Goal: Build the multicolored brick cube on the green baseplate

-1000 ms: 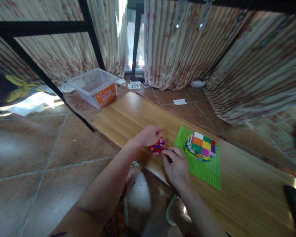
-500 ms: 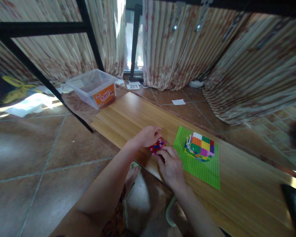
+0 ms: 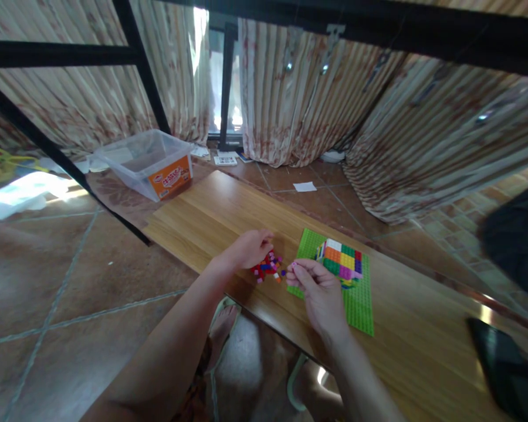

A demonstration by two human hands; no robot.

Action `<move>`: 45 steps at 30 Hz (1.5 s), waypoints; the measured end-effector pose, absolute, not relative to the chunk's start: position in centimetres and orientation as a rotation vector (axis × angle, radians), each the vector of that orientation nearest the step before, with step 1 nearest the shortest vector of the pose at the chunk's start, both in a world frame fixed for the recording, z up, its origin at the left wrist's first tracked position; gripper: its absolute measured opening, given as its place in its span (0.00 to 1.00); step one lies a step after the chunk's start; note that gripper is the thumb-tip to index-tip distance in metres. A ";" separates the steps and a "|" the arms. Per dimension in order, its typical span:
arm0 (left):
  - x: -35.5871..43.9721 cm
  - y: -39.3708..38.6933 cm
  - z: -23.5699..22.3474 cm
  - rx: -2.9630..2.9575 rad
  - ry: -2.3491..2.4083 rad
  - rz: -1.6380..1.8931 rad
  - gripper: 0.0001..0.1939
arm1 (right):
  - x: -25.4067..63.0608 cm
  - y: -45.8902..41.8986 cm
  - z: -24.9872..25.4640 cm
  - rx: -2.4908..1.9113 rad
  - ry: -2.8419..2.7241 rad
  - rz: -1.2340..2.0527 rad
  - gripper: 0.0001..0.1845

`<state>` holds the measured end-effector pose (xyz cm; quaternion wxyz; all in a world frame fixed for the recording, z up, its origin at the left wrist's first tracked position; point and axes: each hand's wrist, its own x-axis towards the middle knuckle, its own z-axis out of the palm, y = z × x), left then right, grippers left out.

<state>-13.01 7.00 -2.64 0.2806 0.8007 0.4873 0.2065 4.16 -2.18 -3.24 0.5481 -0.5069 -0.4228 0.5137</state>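
My left hand rests curled on the wooden table, its fingers over a small heap of red, blue and pink bricks. My right hand is raised just right of the heap, pinching a tiny pink brick between thumb and fingertips. Beyond it a green baseplate carries a multicoloured block model of orange, yellow, green, purple and white bricks.
A clear plastic tub with an orange label stands on the floor past the table's far left corner. Black metal frame bars and striped curtains lie behind. A dark object sits at the table's right edge.
My right hand has lifted off the brick heap with a small pink brick pinched in it and shifted toward the baseplate. The view has swung a little; my left hand stays on the heap.
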 end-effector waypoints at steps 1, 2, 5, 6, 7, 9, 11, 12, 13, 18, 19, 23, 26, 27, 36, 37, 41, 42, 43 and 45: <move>-13.0 7.0 -2.7 2.148 1.306 0.560 0.14 | 4.3 -2.1 -3.2 -1.175 -0.940 1.258 0.14; -13.0 7.0 -2.7 2.149 1.306 0.562 0.14 | 4.4 -2.1 -3.1 -1.158 -0.902 1.281 0.15; -12.9 7.0 -2.7 2.139 1.325 0.561 0.14 | 4.6 -2.1 -3.2 -1.154 -0.883 1.317 0.16; -12.9 7.1 -2.7 2.137 1.329 0.556 0.14 | 4.7 -2.1 -3.3 -1.158 -0.889 1.326 0.15; -12.9 7.1 -2.7 2.139 1.336 0.550 0.15 | 4.7 -2.1 -3.3 -1.159 -0.899 1.333 0.14; -12.9 7.1 -2.7 2.155 1.346 0.538 0.14 | 4.8 -2.1 -3.5 -1.158 -0.920 1.341 0.13; -12.9 7.2 -2.7 2.173 1.350 0.529 0.14 | 4.9 -2.1 -3.6 -1.153 -0.938 1.328 0.13; -12.9 7.2 -2.7 2.176 1.351 0.528 0.14 | 4.9 -2.0 -3.7 -1.153 -0.946 1.315 0.13; -12.9 7.2 -2.8 2.176 1.350 0.528 0.15 | 4.9 -2.0 -3.7 -1.157 -0.950 1.296 0.13; -12.8 7.2 -2.6 2.166 1.327 0.525 0.15 | 4.5 -1.9 -4.1 -1.230 -0.948 1.201 0.14; -12.8 7.1 -2.6 2.165 1.325 0.527 0.15 | 4.4 -1.9 -4.2 -1.249 -0.964 1.187 0.14; -12.8 7.1 -2.5 2.149 1.346 0.529 0.16 | 4.2 -1.9 -4.5 -1.326 -1.065 1.108 0.15; -12.9 7.1 -2.6 2.139 1.339 0.542 0.15 | 4.2 -1.9 -4.7 -1.396 -1.141 1.044 0.15; -12.9 7.1 -2.7 2.139 1.332 0.549 0.15 | 4.3 -1.9 -4.9 -1.416 -1.171 1.025 0.16; -13.0 7.1 -2.8 2.154 1.315 0.552 0.14 | 3.6 -1.4 -6.1 -1.497 -1.401 0.855 0.15; -13.0 7.1 -2.8 2.153 1.318 0.550 0.14 | 3.6 -1.4 -6.1 -1.492 -1.383 0.880 0.15; -12.9 7.1 -2.7 2.154 1.335 0.543 0.14 | 3.8 -1.4 -5.3 -1.456 -1.256 0.968 0.15; -12.9 7.1 -2.6 2.156 1.342 0.539 0.15 | 4.0 -1.5 -5.0 -1.448 -1.238 0.963 0.15; -12.9 7.1 -2.6 2.158 1.344 0.532 0.15 | 4.2 -1.6 -4.7 -1.440 -1.231 0.951 0.15; -12.9 7.1 -2.6 2.158 1.345 0.522 0.15 | 4.8 -1.8 -4.1 -1.411 -1.234 0.917 0.14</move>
